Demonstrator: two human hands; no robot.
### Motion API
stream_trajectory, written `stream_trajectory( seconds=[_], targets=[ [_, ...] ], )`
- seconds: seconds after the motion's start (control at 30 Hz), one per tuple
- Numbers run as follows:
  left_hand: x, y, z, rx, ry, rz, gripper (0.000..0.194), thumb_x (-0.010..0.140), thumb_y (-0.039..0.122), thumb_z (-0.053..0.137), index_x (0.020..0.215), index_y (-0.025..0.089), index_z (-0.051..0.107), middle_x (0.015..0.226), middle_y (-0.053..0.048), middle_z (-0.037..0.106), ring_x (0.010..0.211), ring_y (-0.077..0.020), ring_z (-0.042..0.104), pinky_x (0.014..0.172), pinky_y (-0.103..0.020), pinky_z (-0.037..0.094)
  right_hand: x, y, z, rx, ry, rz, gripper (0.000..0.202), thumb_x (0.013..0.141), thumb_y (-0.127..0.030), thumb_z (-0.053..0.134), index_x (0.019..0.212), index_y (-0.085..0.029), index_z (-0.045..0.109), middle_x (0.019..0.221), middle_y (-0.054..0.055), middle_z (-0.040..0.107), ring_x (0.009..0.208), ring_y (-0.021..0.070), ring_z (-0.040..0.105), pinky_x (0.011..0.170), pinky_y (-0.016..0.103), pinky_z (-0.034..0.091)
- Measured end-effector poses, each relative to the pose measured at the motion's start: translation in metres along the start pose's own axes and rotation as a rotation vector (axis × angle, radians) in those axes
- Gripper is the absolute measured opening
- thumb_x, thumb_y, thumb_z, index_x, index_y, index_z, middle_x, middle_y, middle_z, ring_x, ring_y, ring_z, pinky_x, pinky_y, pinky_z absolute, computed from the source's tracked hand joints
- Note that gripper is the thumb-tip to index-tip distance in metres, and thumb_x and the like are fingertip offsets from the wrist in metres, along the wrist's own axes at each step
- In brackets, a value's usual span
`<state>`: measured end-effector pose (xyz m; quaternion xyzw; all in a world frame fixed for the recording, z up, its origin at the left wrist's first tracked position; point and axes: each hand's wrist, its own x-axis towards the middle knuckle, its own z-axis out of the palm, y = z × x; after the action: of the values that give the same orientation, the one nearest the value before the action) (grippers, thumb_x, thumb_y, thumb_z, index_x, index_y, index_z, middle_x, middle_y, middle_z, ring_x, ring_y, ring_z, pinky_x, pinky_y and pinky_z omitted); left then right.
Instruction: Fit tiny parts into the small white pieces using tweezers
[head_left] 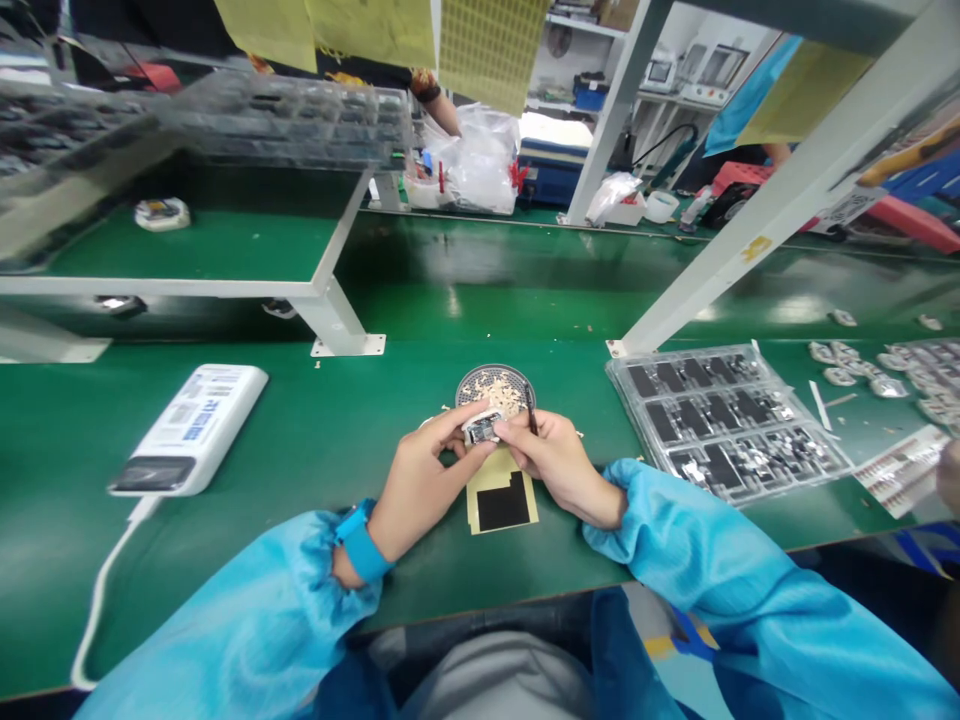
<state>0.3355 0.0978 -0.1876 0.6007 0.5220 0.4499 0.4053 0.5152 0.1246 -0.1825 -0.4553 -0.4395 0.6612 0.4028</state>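
Note:
Between finger and thumb, my left hand (425, 475) holds a small white-rimmed device (482, 427) with electronic parts showing inside. My right hand (559, 455) has its fingertips at the device's right edge and also grips a thin dark tool (530, 408) that points upward. Just behind the hands is a round mesh dish (466, 378) with many small cream pieces on it. Below the device, a yellow sheet (504, 466) with a black patch (504, 504) lies on the green table (420, 370).
A white power bank (199, 425) with a cable lies at left. Clear trays of parts (712, 410) stand at right, near several white devices (840, 377). A metal-legged shelf (330, 310) rises at the back left. Another person's hand (949, 475) shows at the right edge.

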Motion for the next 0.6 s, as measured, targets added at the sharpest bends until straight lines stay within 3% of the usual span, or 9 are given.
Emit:
stream_trajectory(
  seconds=[0.27,0.5,0.6],
  targets=[
    [0.0015,0.0011,0.0001,-0.035,0.004,-0.024,0.047,0.083,0.030,0.076,0.129,0.024,0.069,0.111,-0.007,0.074,0.083,-0.0191,0.067,0.077,-0.032,0.056,0.0001,-0.0007,-0.0003,-0.006,0.004,0.001,0.037,0.077,-0.048,0.081,0.067,-0.018,0.062,0.049,-0.006,0.051,0.042,0.0049,0.031,0.040,0.021,0.022],
    [0.0019,0.0072,-0.0017,0.141,0.052,0.067,0.041,0.084,0.031,0.076,0.124,0.025,0.073,0.091,-0.003,0.075,0.068,-0.0151,0.062,0.071,-0.030,0.055,0.0011,-0.0004,-0.0018,-0.010,-0.024,0.021,0.039,0.079,-0.050,0.078,0.066,-0.018,0.061,0.050,-0.006,0.051,0.042,0.0046,0.031,0.040,0.021,0.021],
    [0.0022,0.0072,-0.0020,0.138,0.058,0.034,0.042,0.083,0.033,0.077,0.124,0.025,0.073,0.089,-0.003,0.075,0.069,-0.0156,0.064,0.071,-0.030,0.056,0.0010,-0.0003,-0.0022,-0.039,-0.025,-0.003,0.037,0.080,-0.050,0.077,0.069,-0.018,0.063,0.051,-0.006,0.052,0.045,0.0060,0.036,0.042,0.021,0.026]
  ],
)
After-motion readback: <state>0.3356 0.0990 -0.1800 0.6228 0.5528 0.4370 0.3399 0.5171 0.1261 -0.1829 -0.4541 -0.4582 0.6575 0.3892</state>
